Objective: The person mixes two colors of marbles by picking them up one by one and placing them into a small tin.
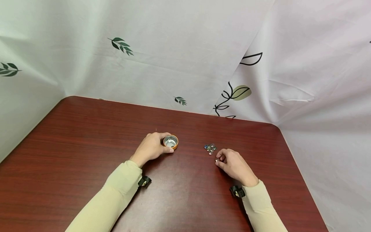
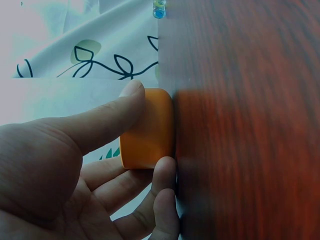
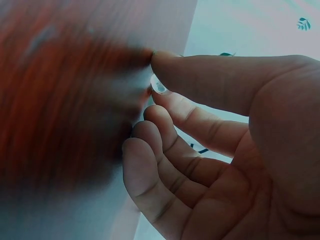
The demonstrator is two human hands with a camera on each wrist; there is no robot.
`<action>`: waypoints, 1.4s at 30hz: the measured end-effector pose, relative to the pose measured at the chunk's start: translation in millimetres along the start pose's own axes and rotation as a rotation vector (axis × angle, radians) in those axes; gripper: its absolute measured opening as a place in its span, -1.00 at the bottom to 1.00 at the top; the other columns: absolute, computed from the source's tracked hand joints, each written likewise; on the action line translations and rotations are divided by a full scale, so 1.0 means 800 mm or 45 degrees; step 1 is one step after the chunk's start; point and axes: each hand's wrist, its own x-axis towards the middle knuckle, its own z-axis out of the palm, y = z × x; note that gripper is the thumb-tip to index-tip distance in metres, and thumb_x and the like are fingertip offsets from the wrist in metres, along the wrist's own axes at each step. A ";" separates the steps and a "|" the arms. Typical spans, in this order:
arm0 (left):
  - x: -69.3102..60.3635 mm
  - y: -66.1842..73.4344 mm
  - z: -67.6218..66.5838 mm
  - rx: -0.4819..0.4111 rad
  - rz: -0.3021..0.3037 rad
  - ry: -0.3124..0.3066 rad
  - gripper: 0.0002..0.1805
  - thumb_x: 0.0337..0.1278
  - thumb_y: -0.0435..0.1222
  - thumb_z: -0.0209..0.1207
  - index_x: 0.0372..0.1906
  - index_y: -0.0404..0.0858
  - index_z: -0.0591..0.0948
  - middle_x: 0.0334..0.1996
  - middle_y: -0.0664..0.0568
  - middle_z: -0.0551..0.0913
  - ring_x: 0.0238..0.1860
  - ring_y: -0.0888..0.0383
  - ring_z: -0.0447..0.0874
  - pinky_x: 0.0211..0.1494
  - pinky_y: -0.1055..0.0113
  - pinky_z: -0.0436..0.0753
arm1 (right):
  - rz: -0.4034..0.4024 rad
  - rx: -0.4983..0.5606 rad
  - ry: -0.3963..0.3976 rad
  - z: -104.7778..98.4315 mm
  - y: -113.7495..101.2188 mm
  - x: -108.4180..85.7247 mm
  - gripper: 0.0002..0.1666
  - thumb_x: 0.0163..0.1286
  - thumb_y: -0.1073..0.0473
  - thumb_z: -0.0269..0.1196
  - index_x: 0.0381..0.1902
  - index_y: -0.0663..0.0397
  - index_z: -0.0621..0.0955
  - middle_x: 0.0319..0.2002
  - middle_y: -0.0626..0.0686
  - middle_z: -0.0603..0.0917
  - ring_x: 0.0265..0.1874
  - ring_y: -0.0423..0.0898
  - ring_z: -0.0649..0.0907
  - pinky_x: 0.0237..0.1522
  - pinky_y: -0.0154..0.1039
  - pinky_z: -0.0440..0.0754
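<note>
The left hand (image 1: pixel 151 147) holds a small round orange tin (image 1: pixel 173 147) between thumb and fingers; its silvery inside faces up and something small and clear lies in it. In the left wrist view, the tin (image 2: pixel 150 135) stands on the table with the thumb of the left hand (image 2: pixel 85 165) on its side. The right hand (image 1: pixel 234 163) pinches a clear glass bead (image 1: pixel 217 159) at the tabletop. Thumb and index finger of the right hand (image 3: pixel 210 130) close around the bead (image 3: pixel 159 85) in the right wrist view. Several glass beads (image 1: pixel 210 148) lie clustered just beyond that hand.
The dark red wooden table (image 1: pixel 87 135) ends at a white curtain (image 1: pixel 162 58) with leaf prints along its back and sides. A black band with a small device sits at each wrist, over pale yellow sleeves.
</note>
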 end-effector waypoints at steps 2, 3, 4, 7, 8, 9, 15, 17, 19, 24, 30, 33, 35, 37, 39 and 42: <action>0.000 0.000 0.000 0.004 -0.006 0.000 -0.32 -0.01 -0.11 0.52 0.29 -0.06 0.61 -0.13 0.04 0.74 0.09 -0.10 0.61 0.10 0.03 0.56 | -0.004 -0.004 0.001 0.000 0.000 0.000 -0.86 0.23 0.26 0.43 -0.33 -0.03 0.65 -0.42 -0.12 0.56 -0.38 -0.18 0.55 -0.26 -0.21 0.53; 0.000 0.000 0.000 0.007 -0.008 0.000 -0.32 -0.01 -0.11 0.52 0.30 -0.06 0.61 -0.13 0.04 0.74 0.11 -0.11 0.60 0.10 0.02 0.56 | -0.006 -0.006 0.002 0.000 0.000 0.000 -0.86 0.23 0.26 0.43 -0.33 -0.03 0.64 -0.42 -0.12 0.56 -0.38 -0.18 0.55 -0.26 -0.21 0.53; 0.000 0.000 -0.001 0.008 -0.011 0.001 -0.32 -0.01 -0.11 0.52 0.30 -0.05 0.61 -0.12 0.04 0.74 0.13 -0.14 0.58 0.11 0.01 0.55 | -0.008 -0.008 0.003 0.000 0.000 0.000 -0.86 0.23 0.26 0.43 -0.34 -0.03 0.64 -0.42 -0.12 0.56 -0.38 -0.18 0.55 -0.26 -0.21 0.53; 0.000 0.000 -0.001 0.014 -0.017 0.000 -0.31 -0.01 -0.10 0.51 0.31 -0.04 0.60 -0.11 0.03 0.74 0.17 -0.19 0.54 0.13 -0.01 0.54 | -0.014 -0.015 0.008 0.000 0.000 0.001 -0.86 0.23 0.26 0.42 -0.34 -0.03 0.64 -0.42 -0.12 0.56 -0.38 -0.18 0.55 -0.26 -0.21 0.52; 0.000 0.000 -0.001 0.016 -0.017 -0.001 -0.31 -0.01 -0.10 0.51 0.31 -0.04 0.60 -0.11 0.03 0.74 0.17 -0.19 0.53 0.13 -0.01 0.54 | -0.015 -0.017 0.009 0.000 0.000 0.001 -0.86 0.23 0.26 0.42 -0.34 -0.03 0.64 -0.42 -0.12 0.56 -0.39 -0.18 0.54 -0.26 -0.21 0.52; 0.000 0.001 -0.001 0.016 -0.017 -0.001 -0.31 -0.01 -0.10 0.51 0.31 -0.04 0.60 -0.11 0.03 0.74 0.17 -0.19 0.53 0.13 -0.01 0.54 | -0.015 -0.019 0.010 0.000 0.000 0.001 -0.86 0.23 0.26 0.42 -0.35 -0.03 0.64 -0.42 -0.12 0.56 -0.39 -0.18 0.54 -0.27 -0.21 0.52; 0.000 0.000 -0.001 0.015 -0.008 0.001 -0.32 -0.01 -0.11 0.51 0.30 -0.05 0.60 -0.12 0.04 0.74 0.10 -0.11 0.60 0.10 0.02 0.56 | -0.016 -0.020 0.015 0.001 0.001 0.001 -0.87 0.24 0.25 0.41 -0.35 -0.04 0.63 -0.43 -0.13 0.56 -0.39 -0.18 0.54 -0.26 -0.20 0.52; 0.000 0.000 -0.001 0.011 -0.011 0.000 -0.32 -0.01 -0.11 0.51 0.30 -0.05 0.60 -0.13 0.04 0.75 0.09 -0.10 0.61 0.10 0.03 0.56 | -0.017 -0.018 0.016 0.001 0.001 0.001 -0.87 0.24 0.25 0.41 -0.35 -0.04 0.63 -0.43 -0.13 0.56 -0.39 -0.18 0.54 -0.26 -0.20 0.52; 0.000 0.000 -0.001 0.011 -0.013 -0.001 -0.32 0.00 -0.11 0.51 0.30 -0.05 0.60 -0.14 0.04 0.75 0.08 -0.09 0.61 0.10 0.03 0.56 | -0.019 -0.020 0.016 0.001 0.001 0.001 -0.87 0.24 0.26 0.41 -0.35 -0.03 0.63 -0.43 -0.12 0.56 -0.39 -0.18 0.54 -0.27 -0.20 0.52; -0.001 0.000 0.000 0.009 -0.023 -0.007 -0.31 0.00 -0.11 0.51 0.31 -0.05 0.60 -0.12 0.04 0.74 0.07 -0.07 0.62 0.10 0.04 0.57 | -0.021 -0.020 0.018 0.001 0.000 0.000 -0.88 0.25 0.26 0.40 -0.36 -0.02 0.63 -0.43 -0.12 0.55 -0.40 -0.17 0.54 -0.28 -0.20 0.52; -0.001 0.000 0.001 0.010 -0.019 -0.003 -0.32 0.00 -0.12 0.51 0.30 -0.05 0.60 -0.14 0.05 0.74 0.08 -0.08 0.61 0.10 0.03 0.57 | -0.014 -0.016 0.021 0.001 -0.001 -0.001 -0.88 0.25 0.25 0.40 -0.37 -0.03 0.63 -0.44 -0.12 0.55 -0.40 -0.18 0.53 -0.28 -0.20 0.52; 0.000 0.000 0.000 0.016 -0.017 -0.002 -0.32 0.00 -0.11 0.51 0.30 -0.05 0.60 -0.14 0.05 0.74 0.11 -0.12 0.59 0.11 0.02 0.56 | -0.013 -0.012 0.023 0.001 -0.001 -0.001 -0.88 0.26 0.25 0.39 -0.37 -0.03 0.62 -0.44 -0.12 0.55 -0.40 -0.18 0.53 -0.28 -0.20 0.52; 0.000 0.000 0.000 0.016 -0.019 -0.002 -0.32 0.00 -0.11 0.51 0.30 -0.04 0.60 -0.14 0.05 0.74 0.12 -0.13 0.58 0.11 0.02 0.56 | -0.016 -0.011 0.023 0.001 -0.002 -0.001 -0.88 0.26 0.25 0.39 -0.37 -0.03 0.62 -0.44 -0.12 0.55 -0.40 -0.18 0.53 -0.28 -0.20 0.52; 0.000 0.000 0.000 0.016 -0.021 -0.003 -0.32 -0.01 -0.11 0.51 0.30 -0.04 0.60 -0.14 0.05 0.74 0.11 -0.11 0.59 0.10 0.03 0.56 | -0.020 -0.011 0.030 0.001 -0.001 -0.001 -0.87 0.26 0.26 0.39 -0.37 -0.04 0.63 -0.44 -0.12 0.55 -0.40 -0.18 0.54 -0.27 -0.20 0.52; 0.000 0.000 0.000 0.014 -0.021 -0.003 -0.32 -0.01 -0.11 0.51 0.30 -0.05 0.60 -0.14 0.05 0.74 0.09 -0.10 0.60 0.10 0.04 0.56 | -0.029 -0.013 0.040 0.000 -0.002 -0.001 -0.87 0.26 0.27 0.39 -0.38 -0.04 0.63 -0.44 -0.12 0.55 -0.39 -0.18 0.54 -0.27 -0.20 0.52; 0.000 0.001 0.000 0.015 -0.021 -0.003 -0.31 -0.01 -0.11 0.51 0.31 -0.05 0.60 -0.14 0.04 0.74 0.10 -0.10 0.60 0.10 0.04 0.56 | -0.045 -0.018 0.055 -0.002 -0.002 -0.002 -0.87 0.25 0.28 0.39 -0.38 -0.04 0.63 -0.44 -0.12 0.56 -0.39 -0.18 0.55 -0.27 -0.20 0.52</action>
